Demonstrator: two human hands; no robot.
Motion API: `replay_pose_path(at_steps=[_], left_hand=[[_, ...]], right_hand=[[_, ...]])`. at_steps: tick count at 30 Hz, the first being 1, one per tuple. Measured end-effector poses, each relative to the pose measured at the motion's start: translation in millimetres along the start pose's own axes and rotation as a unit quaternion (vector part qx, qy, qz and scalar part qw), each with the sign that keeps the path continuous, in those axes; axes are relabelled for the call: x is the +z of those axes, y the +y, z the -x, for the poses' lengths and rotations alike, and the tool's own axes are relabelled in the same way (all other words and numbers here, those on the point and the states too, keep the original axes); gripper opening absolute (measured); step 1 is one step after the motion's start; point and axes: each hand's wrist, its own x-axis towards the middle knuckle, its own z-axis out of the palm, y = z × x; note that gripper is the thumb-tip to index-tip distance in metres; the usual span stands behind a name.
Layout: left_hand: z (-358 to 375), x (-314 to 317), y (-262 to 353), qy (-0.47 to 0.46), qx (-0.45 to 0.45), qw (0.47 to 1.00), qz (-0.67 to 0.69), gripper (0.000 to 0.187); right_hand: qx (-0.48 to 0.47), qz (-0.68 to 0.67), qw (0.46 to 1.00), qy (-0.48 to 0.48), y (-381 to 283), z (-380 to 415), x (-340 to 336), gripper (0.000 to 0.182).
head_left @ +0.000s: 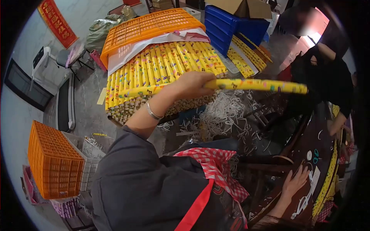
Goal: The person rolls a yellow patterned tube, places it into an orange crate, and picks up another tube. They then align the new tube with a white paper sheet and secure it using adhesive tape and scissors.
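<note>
The left hand [192, 84] is gripping a long yellow paper-wrapped tube [256, 85] at frame centre; the right hand [295, 181], fingers spread open, is lying flat on the dark round worktop [308, 142].

orange crates: 2, one up top [148, 25], one on the floor [54, 161] | blue bins [231, 27]: 1 stack | yellow rolls [165, 65]: way too many to count | roll in hand [256, 85]: 1
</note>
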Motion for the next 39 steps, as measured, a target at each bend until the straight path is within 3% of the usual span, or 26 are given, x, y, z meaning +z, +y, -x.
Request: replay_pose_path(at_steps=[2, 5, 7, 9, 13, 14, 16, 20, 25, 29, 33, 35, 39], left_hand=[[-1, 13, 8, -0.057, 0.051, 0.997, 0.022, 0.035], [-8, 33, 27, -0.181, 0.064, 0.981, -0.006, 0.036], [-15, 43, 42, -0.206, 0.094, 0.974, -0.012, 0.035], [-20, 50, 58, -0.234, 0.136, 0.963, 0.011, 0.033], [-27, 48, 100, -0.276, 0.165, 0.947, 0.014, 0.036], [-30, 50, 106, -0.275, 0.167, 0.947, 0.015, 0.036], [-33, 53, 116, -0.285, 0.228, 0.930, 0.038, 0.034], [-33, 42, 126, -0.263, 0.236, 0.935, 0.011, 0.032], [-16, 43, 103, -0.075, 0.231, 0.967, -0.079, 0.026], [-7, 32, 72, 0.000, 0.231, 0.970, -0.080, 0.029], [-1, 7, 40, 0.019, 0.239, 0.964, -0.115, 0.036], [5, -26, 32, -0.056, 0.168, 0.979, -0.101, 0.039], [14, -72, 12, -0.083, 0.108, 0.990, -0.028, 0.051]], right_hand=[[-0.136, -0.100, 0.967, 0.190, -17, -2, -25, 0.056], [-0.216, -0.135, 0.954, 0.159, -61, 5, -67, 0.066], [-0.221, -0.129, 0.958, 0.132, -88, 11, -81, 0.076], [-0.299, -0.144, 0.937, 0.111, -104, 9, -80, 0.086], [-0.319, -0.155, 0.932, 0.068, -118, -1, -79, 0.082], [-0.335, -0.163, 0.921, 0.117, -122, -3, -80, 0.072], [-0.322, -0.181, 0.924, 0.101, -112, -3, -60, 0.065], [-0.331, -0.251, 0.904, 0.099, -104, -10, -60, 0.043], [-0.312, -0.242, 0.898, 0.195, -85, -15, -61, 0.038], [-0.300, -0.224, 0.898, 0.231, -73, -15, -62, 0.037], [-0.301, -0.228, 0.892, 0.248, -71, -16, -64, 0.037], [-0.301, -0.229, 0.891, 0.251, -63, -17, -61, 0.036], [-0.304, -0.235, 0.887, 0.255, -53, -18, -59, 0.036]])
